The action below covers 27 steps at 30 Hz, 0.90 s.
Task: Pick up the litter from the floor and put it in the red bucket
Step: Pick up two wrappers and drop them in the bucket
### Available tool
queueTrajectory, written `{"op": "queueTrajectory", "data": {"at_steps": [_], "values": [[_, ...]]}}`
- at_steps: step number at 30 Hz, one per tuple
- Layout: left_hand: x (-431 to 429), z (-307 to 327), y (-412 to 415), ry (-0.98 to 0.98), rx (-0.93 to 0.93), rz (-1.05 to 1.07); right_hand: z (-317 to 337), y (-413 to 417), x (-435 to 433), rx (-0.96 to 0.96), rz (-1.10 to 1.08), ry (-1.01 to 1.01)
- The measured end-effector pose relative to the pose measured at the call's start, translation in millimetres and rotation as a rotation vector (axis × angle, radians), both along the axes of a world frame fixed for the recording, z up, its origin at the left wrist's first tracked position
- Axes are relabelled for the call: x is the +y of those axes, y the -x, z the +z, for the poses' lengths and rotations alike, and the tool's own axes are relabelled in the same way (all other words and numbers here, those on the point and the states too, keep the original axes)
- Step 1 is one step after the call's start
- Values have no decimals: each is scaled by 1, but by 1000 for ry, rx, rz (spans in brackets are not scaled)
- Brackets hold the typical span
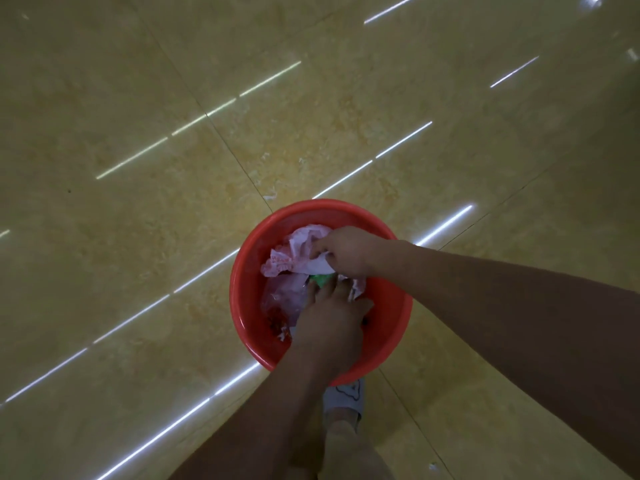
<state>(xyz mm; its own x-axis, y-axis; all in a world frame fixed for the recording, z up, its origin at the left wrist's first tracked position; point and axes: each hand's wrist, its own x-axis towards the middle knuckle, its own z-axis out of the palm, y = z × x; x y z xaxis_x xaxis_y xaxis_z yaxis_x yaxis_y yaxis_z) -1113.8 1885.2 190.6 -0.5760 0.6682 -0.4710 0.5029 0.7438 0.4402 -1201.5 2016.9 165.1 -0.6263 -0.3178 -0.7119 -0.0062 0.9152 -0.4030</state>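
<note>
The red bucket [249, 271] stands on the tiled floor, low in the middle of the head view. Crumpled pink-and-white printed paper [287, 254] and other litter fill it. Both hands are inside the bucket. My right hand [346, 251] grips a white piece of paper [320, 265] at the top of the heap. My left hand [332, 320] reaches in from below, fingers stretched down onto the litter, fingertips touching a small green scrap [320, 279]. More red and white scraps [277, 323] lie at the bucket's left inner wall.
Glossy yellow-beige floor tiles [173, 202] with bright light reflections surround the bucket. A tiny white scrap [270, 197] lies on the floor just beyond the bucket's far rim. My foot in a grey slipper [346, 396] stands right behind the bucket.
</note>
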Motion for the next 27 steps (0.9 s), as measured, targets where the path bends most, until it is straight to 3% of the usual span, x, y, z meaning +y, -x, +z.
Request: {"op": "queueTrajectory", "data": {"at_steps": [8,15,27], "values": [[-11,74,24,63,45,39,85,-19,40,55,-154,-61],[-15,126,34,-40,66,42,148,-49,42,96,-271,-114],[-57,285,25,-106,184,-97,317,-157,15,187,-653,-163]]}}
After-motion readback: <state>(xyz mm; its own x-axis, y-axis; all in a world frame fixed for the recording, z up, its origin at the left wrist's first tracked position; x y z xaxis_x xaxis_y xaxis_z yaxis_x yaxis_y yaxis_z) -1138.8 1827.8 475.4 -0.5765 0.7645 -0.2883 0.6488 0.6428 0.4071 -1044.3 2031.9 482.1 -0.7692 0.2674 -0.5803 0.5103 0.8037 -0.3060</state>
